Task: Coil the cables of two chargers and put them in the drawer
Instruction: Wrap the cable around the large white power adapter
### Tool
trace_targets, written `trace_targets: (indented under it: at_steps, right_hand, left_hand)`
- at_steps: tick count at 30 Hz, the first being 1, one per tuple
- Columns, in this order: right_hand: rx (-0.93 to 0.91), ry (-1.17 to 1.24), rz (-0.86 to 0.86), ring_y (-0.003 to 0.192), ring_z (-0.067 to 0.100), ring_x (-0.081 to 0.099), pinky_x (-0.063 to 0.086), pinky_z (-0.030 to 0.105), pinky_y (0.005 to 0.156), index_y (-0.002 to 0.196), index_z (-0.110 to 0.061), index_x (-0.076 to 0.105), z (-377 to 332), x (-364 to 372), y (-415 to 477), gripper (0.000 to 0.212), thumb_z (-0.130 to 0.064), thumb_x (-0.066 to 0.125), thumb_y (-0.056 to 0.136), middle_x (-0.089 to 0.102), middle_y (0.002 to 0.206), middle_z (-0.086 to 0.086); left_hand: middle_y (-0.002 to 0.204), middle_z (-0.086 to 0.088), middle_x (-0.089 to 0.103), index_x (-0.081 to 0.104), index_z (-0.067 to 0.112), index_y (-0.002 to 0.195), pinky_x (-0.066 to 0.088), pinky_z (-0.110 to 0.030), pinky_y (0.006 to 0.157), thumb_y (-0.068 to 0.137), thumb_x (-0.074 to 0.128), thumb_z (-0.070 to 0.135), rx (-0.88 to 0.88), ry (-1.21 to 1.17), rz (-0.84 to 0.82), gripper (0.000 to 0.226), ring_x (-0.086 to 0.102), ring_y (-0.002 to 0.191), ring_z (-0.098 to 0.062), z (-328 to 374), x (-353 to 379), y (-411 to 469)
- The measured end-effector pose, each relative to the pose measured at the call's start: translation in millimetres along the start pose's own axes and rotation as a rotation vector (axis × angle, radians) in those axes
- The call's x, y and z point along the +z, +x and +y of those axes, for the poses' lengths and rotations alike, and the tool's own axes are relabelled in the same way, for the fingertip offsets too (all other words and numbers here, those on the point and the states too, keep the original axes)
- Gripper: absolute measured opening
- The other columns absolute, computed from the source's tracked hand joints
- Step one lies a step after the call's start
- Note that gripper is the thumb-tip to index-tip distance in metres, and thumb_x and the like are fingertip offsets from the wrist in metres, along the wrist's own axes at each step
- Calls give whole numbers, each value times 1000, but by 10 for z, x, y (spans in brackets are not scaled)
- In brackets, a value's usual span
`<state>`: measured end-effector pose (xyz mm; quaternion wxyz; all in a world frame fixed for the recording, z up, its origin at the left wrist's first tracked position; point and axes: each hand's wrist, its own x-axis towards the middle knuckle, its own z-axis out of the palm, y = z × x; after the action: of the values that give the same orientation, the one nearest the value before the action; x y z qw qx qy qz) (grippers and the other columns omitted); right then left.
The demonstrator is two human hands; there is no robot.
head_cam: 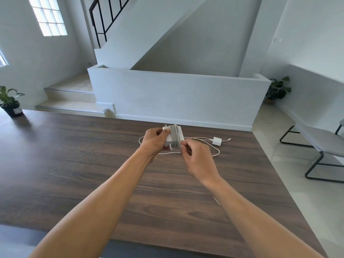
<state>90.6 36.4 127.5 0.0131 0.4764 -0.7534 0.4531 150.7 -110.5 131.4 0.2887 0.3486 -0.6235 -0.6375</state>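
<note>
The big charger (174,135), cable wound around it, sits above the bench (74,155) gripped in the left hand (154,141). The right hand (197,155) pinches the cable end; tuck it snugly under a wrap. The small charger (216,141) lies uncoiled beyond.

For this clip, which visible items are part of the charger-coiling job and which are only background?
Job items: large charger brick with cable wound round it, held by left hand; right hand at the cable end; small charger and its loose cable on the table.
Background: potted plant, chair, staircase.
</note>
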Motion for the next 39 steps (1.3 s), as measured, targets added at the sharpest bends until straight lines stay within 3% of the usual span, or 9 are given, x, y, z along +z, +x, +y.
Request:
trace_targets:
  at_steps: [6,9,13,16,19,22,28,34,39]
  right_hand:
    - [-16,22,44,56,6,47,34,17,55,87,-12,66,67,98,-86,14,-14,54,94,56,64,-10]
    - [-2,69,36,53,7,45,34,18,53,86,-14,66,96,139,-121,14,-16,55,95,53,59,-10]
    - [96,226,14,48,6,37,30,19,48,90,-18,70,216,163,-152,14,-21,57,95,46,53,-10]
    - [148,248,-50,43,5,36,27,15,46,97,-23,72,301,130,-146,15,-26,57,96,52,59,-6]
    - [198,191,-120,38,3,38,29,14,45,81,-31,67,368,42,-73,21,-21,56,96,56,59,-8]
    - [221,72,-171,42,1,41,32,18,47,68,-30,62,417,-113,126,29,-19,57,94,56,55,-10]
    - [220,-82,-268,41,-3,46,33,15,49,79,-20,74,259,-412,560,21,-32,63,91,52,40,-17]
    - [160,-215,-287,66,12,60,43,25,64,81,-12,73,5,-307,570,25,-28,58,93,69,71,-1]
    - [119,-213,-195,54,21,54,41,29,55,74,-8,67,-181,-139,370,31,-24,51,96,62,59,3]
  left_hand:
    - [83,-13,66,66,0,95,60,-35,58,96,57,21,-19,-125,13,23,63,65,-20,25,2,1]
    - [77,-11,65,65,5,88,57,-30,53,96,55,19,-15,-219,-26,19,62,64,-19,45,-7,-26]
    - [79,-10,66,65,1,103,56,-28,53,98,51,16,3,-264,-244,21,63,60,-14,50,-77,-78]
    - [78,-8,67,64,-2,109,55,-26,54,99,49,17,5,-287,-371,26,64,61,-13,47,-134,-111]
    - [86,-10,68,59,-6,119,57,-27,59,99,48,18,0,-243,-544,33,65,69,-15,73,-202,-135]
    - [88,-9,69,59,-4,119,54,-25,55,98,49,14,13,-54,-650,29,65,69,-13,74,-222,-185]
    - [88,-11,65,61,-3,117,56,-28,61,99,51,14,64,256,-637,27,62,70,-13,-7,-288,-144]
    - [88,-15,64,66,1,109,55,-33,60,97,54,14,117,348,-557,21,59,74,-27,21,-232,-120]
    - [76,-9,64,65,-5,102,55,-29,53,97,53,15,135,346,-359,24,62,62,-17,3,-253,-61]
